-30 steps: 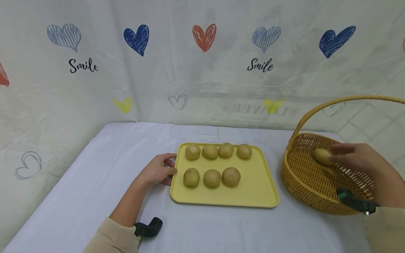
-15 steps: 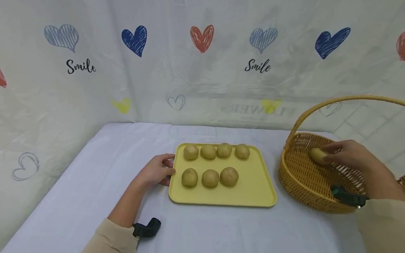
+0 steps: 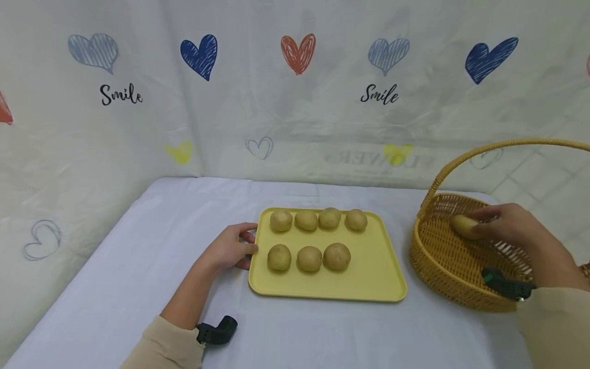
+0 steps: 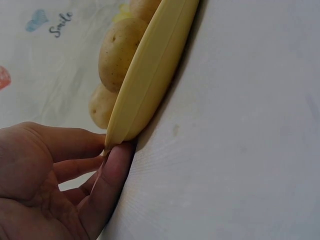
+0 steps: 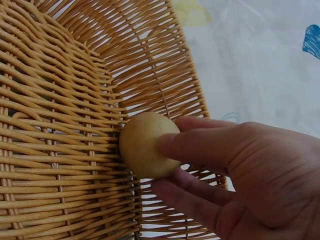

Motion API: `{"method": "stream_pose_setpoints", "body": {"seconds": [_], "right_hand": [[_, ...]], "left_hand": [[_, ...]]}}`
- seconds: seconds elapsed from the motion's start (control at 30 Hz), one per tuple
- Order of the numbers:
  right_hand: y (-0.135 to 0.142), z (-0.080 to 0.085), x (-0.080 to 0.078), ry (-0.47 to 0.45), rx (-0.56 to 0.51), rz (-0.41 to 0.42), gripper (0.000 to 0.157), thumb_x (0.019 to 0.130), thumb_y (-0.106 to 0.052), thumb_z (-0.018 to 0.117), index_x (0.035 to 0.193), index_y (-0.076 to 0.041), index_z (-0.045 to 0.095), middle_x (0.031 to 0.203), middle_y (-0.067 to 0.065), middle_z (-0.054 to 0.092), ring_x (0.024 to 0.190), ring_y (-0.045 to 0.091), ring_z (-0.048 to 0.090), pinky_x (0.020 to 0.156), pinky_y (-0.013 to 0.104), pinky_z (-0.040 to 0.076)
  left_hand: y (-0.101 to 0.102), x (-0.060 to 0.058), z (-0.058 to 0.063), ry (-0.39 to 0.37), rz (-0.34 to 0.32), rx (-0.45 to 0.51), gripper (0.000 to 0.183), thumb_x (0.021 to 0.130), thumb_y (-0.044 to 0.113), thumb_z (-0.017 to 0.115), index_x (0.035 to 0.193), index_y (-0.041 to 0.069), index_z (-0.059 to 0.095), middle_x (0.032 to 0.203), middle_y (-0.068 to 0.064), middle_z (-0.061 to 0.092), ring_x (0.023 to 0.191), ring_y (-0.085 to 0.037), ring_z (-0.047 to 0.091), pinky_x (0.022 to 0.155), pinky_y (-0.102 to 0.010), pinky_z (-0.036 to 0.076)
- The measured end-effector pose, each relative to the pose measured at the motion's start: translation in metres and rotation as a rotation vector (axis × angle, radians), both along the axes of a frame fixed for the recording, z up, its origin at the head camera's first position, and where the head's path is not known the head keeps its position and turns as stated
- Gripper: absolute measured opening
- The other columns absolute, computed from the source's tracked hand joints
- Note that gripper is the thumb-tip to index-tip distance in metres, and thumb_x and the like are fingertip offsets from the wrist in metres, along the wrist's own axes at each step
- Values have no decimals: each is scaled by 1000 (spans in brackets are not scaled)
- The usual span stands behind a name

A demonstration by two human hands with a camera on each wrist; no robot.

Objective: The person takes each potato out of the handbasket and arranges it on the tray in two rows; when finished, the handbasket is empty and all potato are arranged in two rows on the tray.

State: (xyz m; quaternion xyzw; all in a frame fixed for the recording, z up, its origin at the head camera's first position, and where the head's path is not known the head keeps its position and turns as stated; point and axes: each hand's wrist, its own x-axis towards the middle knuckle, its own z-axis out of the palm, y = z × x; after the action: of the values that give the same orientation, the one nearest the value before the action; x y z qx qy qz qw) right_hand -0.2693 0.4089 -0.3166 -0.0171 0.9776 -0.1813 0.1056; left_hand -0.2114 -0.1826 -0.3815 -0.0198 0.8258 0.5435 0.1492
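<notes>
A yellow tray [image 3: 369, 282] lies on the table with several potatoes [image 3: 279, 258] on it in two rows. My left hand [image 3: 229, 247] grips the tray's left rim; in the left wrist view its fingertips [image 4: 117, 162] pinch that edge. Inside the wicker basket [image 3: 442, 277] at the right, my right hand [image 3: 513, 225] holds a single potato [image 5: 147, 145] between thumb and fingers, low against the woven wall. Part of that potato is hidden by the fingers.
The basket's tall arched handle [image 3: 507, 142] rises over the right side, beyond the frame edge. A white cloth [image 3: 322, 333] covers the table. Behind stands a curtain [image 3: 258, 102] printed with hearts.
My right hand has moved a little left and deeper into the basket, with the potato shifting left too. The left hand stays at the tray's rim.
</notes>
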Motion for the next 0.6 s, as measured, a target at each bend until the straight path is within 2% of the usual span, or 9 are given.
{"method": "stream_pose_setpoints", "body": {"seconds": [0.07,0.23,0.37,0.6], "right_hand": [[0,-4,0,9,-19,18,67,98,-37,69,146,6,51,137,46,48,115,60,54,82,59,54],[-3,-9,-1,1,-62,25,69,99,-39,69,149,4,49,134,44,51,109,50,63,81,50,56],[-3,-10,-2,1,-52,28,68,99,-38,68,149,4,49,134,45,51,105,46,65,79,50,57],[0,-15,-6,-2,-167,-28,78,96,-39,73,150,9,44,129,37,62,91,17,70,77,42,61]], "left_hand": [[1,0,0,-4,5,-3,63,95,-1,63,155,8,45,117,-13,53,74,-19,64,63,-33,63],[1,0,0,-13,1,-6,63,96,0,63,156,8,44,119,-14,52,77,-20,64,64,-33,64],[0,0,0,-18,-1,-6,63,96,0,63,155,8,44,118,-14,53,77,-20,64,64,-33,64],[0,0,0,-4,-6,-13,63,96,0,62,156,8,44,119,-14,53,75,-20,64,63,-33,64]]}}
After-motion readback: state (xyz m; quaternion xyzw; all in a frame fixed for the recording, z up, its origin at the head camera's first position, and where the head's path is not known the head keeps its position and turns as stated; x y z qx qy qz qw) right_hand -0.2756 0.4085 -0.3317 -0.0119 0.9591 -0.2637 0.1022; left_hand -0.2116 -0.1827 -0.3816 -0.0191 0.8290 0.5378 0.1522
